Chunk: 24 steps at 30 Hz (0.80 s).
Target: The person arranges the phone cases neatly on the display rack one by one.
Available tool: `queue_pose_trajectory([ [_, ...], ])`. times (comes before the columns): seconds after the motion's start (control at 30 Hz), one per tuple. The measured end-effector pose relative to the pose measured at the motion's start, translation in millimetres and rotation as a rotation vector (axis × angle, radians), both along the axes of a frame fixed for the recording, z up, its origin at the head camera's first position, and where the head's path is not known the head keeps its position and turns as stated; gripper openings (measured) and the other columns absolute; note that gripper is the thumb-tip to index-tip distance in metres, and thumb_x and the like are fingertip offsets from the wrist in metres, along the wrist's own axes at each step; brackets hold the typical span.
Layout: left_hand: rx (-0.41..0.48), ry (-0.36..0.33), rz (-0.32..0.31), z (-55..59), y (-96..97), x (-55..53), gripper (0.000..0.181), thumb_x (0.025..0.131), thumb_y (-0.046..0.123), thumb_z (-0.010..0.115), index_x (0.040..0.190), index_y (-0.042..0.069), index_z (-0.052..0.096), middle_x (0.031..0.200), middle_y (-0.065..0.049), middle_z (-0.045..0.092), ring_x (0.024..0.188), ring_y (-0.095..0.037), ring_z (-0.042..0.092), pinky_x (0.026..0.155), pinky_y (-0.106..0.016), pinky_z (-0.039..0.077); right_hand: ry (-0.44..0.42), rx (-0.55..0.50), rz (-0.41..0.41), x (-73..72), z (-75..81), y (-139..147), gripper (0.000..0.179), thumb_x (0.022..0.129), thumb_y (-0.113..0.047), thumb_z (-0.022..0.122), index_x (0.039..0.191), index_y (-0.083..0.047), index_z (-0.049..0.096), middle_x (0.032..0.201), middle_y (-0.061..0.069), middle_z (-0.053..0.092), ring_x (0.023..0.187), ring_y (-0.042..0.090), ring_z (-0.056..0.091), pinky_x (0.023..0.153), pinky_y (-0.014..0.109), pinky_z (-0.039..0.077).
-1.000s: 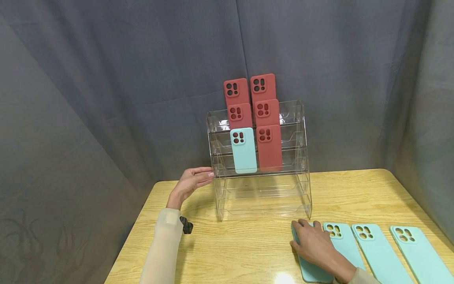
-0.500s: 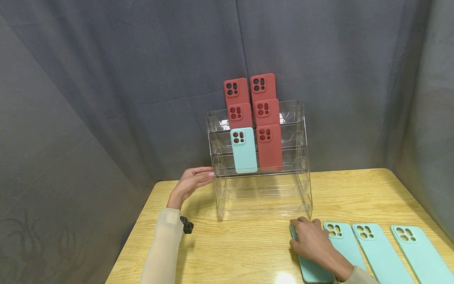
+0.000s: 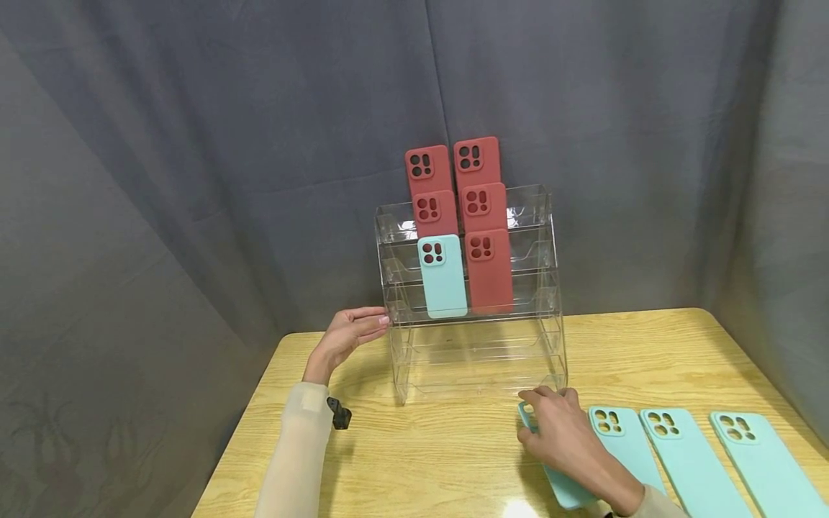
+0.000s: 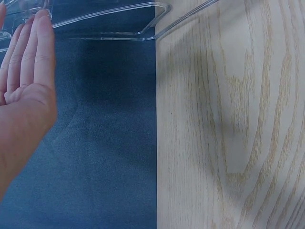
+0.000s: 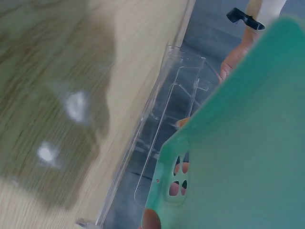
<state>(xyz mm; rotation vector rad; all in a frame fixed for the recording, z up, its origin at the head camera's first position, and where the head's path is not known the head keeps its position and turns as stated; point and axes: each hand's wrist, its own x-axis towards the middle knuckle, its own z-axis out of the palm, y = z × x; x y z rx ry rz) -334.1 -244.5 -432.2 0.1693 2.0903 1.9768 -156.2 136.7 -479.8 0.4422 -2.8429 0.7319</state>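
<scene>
My right hand (image 3: 562, 435) grips a mint-green phone case (image 3: 566, 491) by its long edges at the front right of the wooden table. The case is tilted up, and the hand covers its middle. In the right wrist view the inside of the case (image 5: 243, 152) fills the right side, with camera holes and a fingertip (image 5: 151, 218) at its edge. My left hand (image 3: 350, 334), fingers straight, touches the left side of a clear tiered display rack (image 3: 532, 314). Its palm (image 4: 28, 98) shows in the left wrist view.
On the rack stand several red phone cases (image 3: 490, 277) in two columns and one mint case (image 3: 445, 288) at lower left. Three more mint cases (image 3: 696, 460) lie in a row at the table's right. Grey curtains (image 3: 311, 180) hang behind and beside the table (image 3: 440, 453).
My right hand has raised the leftmost mint case from lying flat to a tilt and shifted slightly left and away from me. The left hand stays at the rack.
</scene>
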Motion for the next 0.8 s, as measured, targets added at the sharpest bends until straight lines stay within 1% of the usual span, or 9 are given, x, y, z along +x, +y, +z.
queue_pose_trajectory([
  [0.1,-0.003,0.003,0.0,-0.2,-1.1,0.0,0.05,0.1,0.008,0.072,0.145,-0.005,0.057,0.142,-0.02,0.066,0.112,-0.015,0.075,0.109,-0.039,0.056,0.004,-0.021,0.011,0.2,3.5,-3.6,0.047,0.076,-0.007,0.077,0.122,0.003,0.073,0.121,0.023,0.074,0.115,0.042,0.07,0.104,0.07,0.044],
  [0.2,-0.008,0.006,-0.001,-0.1,-1.1,0.5,0.049,0.099,0.009,0.072,0.145,-0.005,0.058,0.139,-0.019,0.068,0.112,-0.015,0.075,0.108,-0.038,0.056,0.024,-0.055,0.009,-0.1,6.8,-6.6,0.048,0.079,-0.009,0.076,0.125,0.003,0.072,0.126,0.026,0.072,0.12,0.044,0.066,0.105,0.068,0.045],
  [0.37,-0.02,0.013,-0.007,0.3,-0.7,1.0,0.051,0.099,0.01,0.073,0.146,-0.005,0.057,0.135,-0.014,0.071,0.112,-0.015,0.075,0.111,-0.041,0.054,0.129,-0.135,-0.017,-3.6,20.4,-10.3,0.049,0.082,-0.014,0.074,0.129,0.001,0.07,0.132,0.03,0.067,0.122,0.051,0.063,0.101,0.068,0.049],
  [0.5,-0.017,0.01,-0.004,-0.3,-0.9,0.6,0.051,0.099,0.01,0.073,0.146,-0.004,0.057,0.138,-0.017,0.069,0.113,-0.015,0.075,0.113,-0.044,0.051,0.237,-0.212,-0.025,-11.2,36.3,-13.1,0.052,0.083,-0.015,0.076,0.133,-0.002,0.069,0.135,0.028,0.065,0.12,0.052,0.064,0.096,0.067,0.053],
  [0.6,-0.014,0.01,0.001,-1.0,-1.0,0.5,0.051,0.099,0.01,0.073,0.146,-0.004,0.058,0.14,-0.019,0.068,0.112,-0.015,0.075,0.114,-0.046,0.05,0.337,-0.287,-0.024,-21.9,45.8,-16.2,0.051,0.084,-0.015,0.078,0.133,-0.003,0.069,0.135,0.027,0.065,0.12,0.05,0.063,0.095,0.065,0.053],
  [0.67,-0.015,0.012,0.002,-1.3,-1.1,0.8,0.051,0.1,0.009,0.072,0.146,-0.005,0.057,0.14,-0.02,0.068,0.112,-0.015,0.075,0.115,-0.047,0.05,0.418,-0.34,-0.023,-30.9,50.3,-18.7,0.05,0.084,-0.014,0.08,0.131,-0.003,0.07,0.135,0.027,0.064,0.121,0.05,0.06,0.096,0.064,0.051],
  [0.8,-0.022,0.014,-0.003,-1.8,-0.7,0.8,0.05,0.1,0.01,0.072,0.146,-0.005,0.057,0.138,-0.017,0.07,0.111,-0.014,0.075,0.111,-0.042,0.054,0.571,-0.42,-0.014,-51.0,56.9,-24.3,0.05,0.082,-0.012,0.081,0.129,-0.001,0.072,0.134,0.029,0.062,0.121,0.051,0.055,0.099,0.063,0.045],
])
